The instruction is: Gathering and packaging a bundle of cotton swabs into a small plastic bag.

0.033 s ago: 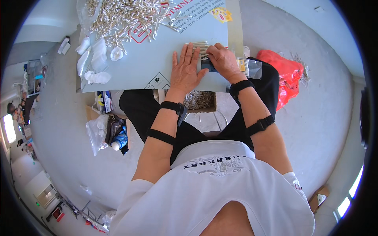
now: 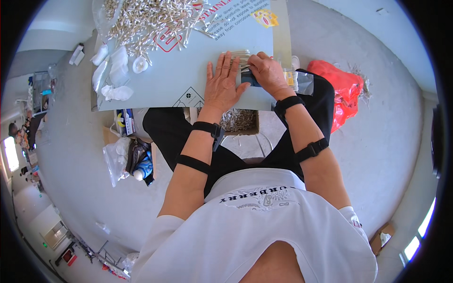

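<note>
My left hand (image 2: 223, 86) lies flat on a grey board (image 2: 179, 80) across my lap, fingers spread, fingertips against a small row of cotton swabs (image 2: 239, 56). Right beside it, my right hand (image 2: 267, 71) is closed around a small dark blue pack (image 2: 250, 79) at the end of that row. A clear packet of swabs (image 2: 298, 80) lies just right of my right hand. A large loose heap of cotton swabs (image 2: 151, 19) covers the board's far left part.
White crumpled wrappers (image 2: 113, 70) and a small white lid (image 2: 139, 65) lie at the board's left edge. Below the board stands an open box of swabs (image 2: 238, 120). A red plastic bag (image 2: 342, 89) is on the floor at right, a clear bag of items (image 2: 130, 158) at left.
</note>
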Action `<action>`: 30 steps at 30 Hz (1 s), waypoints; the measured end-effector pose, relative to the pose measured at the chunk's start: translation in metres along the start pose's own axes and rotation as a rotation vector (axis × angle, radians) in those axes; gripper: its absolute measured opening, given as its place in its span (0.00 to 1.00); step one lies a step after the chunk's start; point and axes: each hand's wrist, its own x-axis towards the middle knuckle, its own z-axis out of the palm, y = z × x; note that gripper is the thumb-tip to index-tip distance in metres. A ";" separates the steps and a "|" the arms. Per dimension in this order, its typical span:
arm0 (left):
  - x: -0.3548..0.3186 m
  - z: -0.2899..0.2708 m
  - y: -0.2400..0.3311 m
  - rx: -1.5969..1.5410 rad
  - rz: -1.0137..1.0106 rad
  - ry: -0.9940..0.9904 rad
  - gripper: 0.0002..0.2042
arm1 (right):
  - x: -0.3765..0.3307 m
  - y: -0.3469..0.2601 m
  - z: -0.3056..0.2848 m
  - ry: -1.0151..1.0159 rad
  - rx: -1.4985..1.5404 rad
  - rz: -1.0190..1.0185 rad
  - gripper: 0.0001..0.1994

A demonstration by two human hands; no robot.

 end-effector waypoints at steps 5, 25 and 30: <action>0.001 0.001 0.001 0.005 0.000 0.003 0.38 | 0.005 0.005 0.000 -0.049 0.002 0.014 0.03; 0.000 0.005 -0.001 0.033 0.013 0.015 0.36 | 0.007 0.006 -0.002 -0.077 -0.017 -0.079 0.04; 0.000 0.001 0.001 0.012 0.018 0.030 0.35 | 0.014 0.009 -0.006 -0.169 0.050 -0.087 0.02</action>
